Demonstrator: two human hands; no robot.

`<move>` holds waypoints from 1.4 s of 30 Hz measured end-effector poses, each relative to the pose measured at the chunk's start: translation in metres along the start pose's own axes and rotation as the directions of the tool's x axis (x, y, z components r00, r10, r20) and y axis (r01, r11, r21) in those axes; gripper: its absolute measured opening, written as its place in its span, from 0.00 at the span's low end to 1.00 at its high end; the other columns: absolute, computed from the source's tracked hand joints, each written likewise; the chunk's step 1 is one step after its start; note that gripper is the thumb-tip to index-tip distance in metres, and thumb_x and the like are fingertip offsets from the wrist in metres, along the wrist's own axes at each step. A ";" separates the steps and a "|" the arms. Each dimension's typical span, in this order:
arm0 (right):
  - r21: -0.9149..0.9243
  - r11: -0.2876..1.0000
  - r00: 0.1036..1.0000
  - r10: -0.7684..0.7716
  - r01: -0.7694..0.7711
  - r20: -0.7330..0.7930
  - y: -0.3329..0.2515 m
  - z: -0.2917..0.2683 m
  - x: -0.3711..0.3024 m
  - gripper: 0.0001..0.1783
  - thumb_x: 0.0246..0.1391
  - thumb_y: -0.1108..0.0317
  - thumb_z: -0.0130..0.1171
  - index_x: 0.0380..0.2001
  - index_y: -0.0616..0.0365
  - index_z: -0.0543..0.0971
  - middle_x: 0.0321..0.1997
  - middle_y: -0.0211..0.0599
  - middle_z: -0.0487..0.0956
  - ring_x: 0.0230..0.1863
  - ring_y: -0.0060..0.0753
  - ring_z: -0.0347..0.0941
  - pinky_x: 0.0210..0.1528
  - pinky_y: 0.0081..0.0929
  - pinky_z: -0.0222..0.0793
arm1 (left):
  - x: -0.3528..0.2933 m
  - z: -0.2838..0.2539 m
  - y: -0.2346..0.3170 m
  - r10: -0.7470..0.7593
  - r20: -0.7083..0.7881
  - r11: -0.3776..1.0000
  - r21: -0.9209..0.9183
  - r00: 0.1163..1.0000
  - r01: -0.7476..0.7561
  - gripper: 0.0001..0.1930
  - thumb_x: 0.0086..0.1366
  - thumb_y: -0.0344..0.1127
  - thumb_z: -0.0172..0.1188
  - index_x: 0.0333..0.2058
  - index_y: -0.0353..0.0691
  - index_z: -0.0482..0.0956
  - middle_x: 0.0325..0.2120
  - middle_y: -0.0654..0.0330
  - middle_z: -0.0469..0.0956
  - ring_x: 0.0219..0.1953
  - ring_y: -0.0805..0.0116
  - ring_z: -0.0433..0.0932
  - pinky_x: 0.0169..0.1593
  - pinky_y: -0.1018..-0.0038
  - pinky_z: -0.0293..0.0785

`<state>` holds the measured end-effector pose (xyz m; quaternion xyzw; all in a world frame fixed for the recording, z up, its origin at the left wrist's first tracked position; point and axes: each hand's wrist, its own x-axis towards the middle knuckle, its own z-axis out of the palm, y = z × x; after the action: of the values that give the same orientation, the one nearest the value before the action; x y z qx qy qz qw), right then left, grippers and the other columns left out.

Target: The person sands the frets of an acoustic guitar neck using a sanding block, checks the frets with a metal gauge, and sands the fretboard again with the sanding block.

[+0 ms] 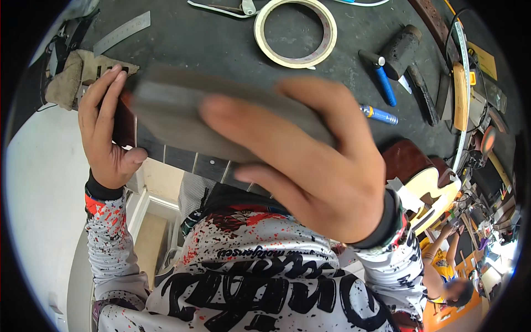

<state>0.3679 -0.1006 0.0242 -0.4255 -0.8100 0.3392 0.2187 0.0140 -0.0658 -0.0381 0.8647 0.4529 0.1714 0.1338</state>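
An acoustic guitar lies across in front of me. Its dark fretboard (180, 159) with metal frets runs beneath my hands, and the pale-topped body (428, 196) shows at the right. My left hand (105, 133) is wrapped round the headstock end of the neck, thumb on the near edge. My right hand (337, 177) grips a long grey block (177, 113) from above. Both the block and these fingers are smeared by motion. The block covers part of the fretboard; whether it touches the frets I cannot tell.
On the dark bench lie a tape roll (332, 27), a steel ruler (124, 33), a black mallet (401, 52), a blue-handled hammer (385, 86) and a blue tool (380, 114). A beige cloth pad (65, 88) sits near the headstock. Another person (442, 271) is at the lower right.
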 end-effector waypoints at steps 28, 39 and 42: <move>0.207 0.916 0.926 0.367 -0.344 -0.086 -0.014 -0.042 -0.103 0.36 0.41 0.78 0.79 0.55 0.42 0.81 0.49 0.49 0.76 0.44 0.43 0.79 0.43 0.34 0.80 | -0.008 -0.001 -0.005 -0.043 0.000 0.999 0.001 0.999 0.043 0.55 0.61 0.83 0.46 0.64 0.32 0.73 0.63 0.47 0.72 0.63 0.49 0.72 0.67 0.58 0.63; 0.183 0.933 0.944 0.324 -0.310 -0.054 -0.018 -0.048 -0.099 0.35 0.39 0.84 0.76 0.54 0.48 0.83 0.51 0.54 0.75 0.45 0.48 0.83 0.43 0.36 0.84 | -0.004 -0.005 -0.002 0.004 0.021 0.998 0.062 1.000 -0.006 0.55 0.61 0.83 0.46 0.64 0.32 0.74 0.63 0.47 0.73 0.62 0.49 0.72 0.66 0.58 0.64; 0.136 0.938 0.947 0.319 -0.318 0.015 -0.022 -0.051 -0.101 0.41 0.40 0.78 0.76 0.61 0.46 0.75 0.53 0.55 0.75 0.49 0.51 0.80 0.47 0.40 0.79 | 0.000 -0.004 0.001 0.004 0.018 0.998 0.055 1.000 -0.005 0.55 0.61 0.82 0.46 0.64 0.33 0.74 0.63 0.47 0.73 0.62 0.49 0.72 0.66 0.58 0.64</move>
<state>0.4431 -0.1754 0.0682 -0.5364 -0.7045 0.4231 0.1924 0.0132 -0.0660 -0.0338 0.8705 0.4544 0.1513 0.1139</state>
